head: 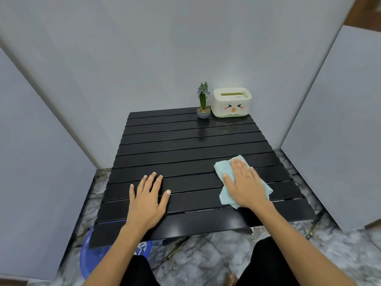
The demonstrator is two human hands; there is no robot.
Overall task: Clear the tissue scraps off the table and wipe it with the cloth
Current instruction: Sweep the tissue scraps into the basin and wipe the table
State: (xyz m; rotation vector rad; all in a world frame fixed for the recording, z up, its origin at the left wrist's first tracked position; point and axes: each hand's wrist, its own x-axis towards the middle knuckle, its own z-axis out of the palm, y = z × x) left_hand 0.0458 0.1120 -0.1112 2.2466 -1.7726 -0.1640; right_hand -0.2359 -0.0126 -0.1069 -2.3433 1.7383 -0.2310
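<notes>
Flat beneath right-hand fingers lies cloth.

- A home-like corner, screened off with plain grey panels standing on 3 sides, so it also reads as a set-up recording spot.
- The floor is glossy marble-patterned tile, grey and white with dark veins, as in a house.
- A low black slatted folding table stands on it, with the person's knees right at its near edge.
- Household bits sit at the far right corner: a small potted plant and a cream tissue box with a cartoon face.
- A blue plastic basin rests on the floor under the near left corner.
</notes>
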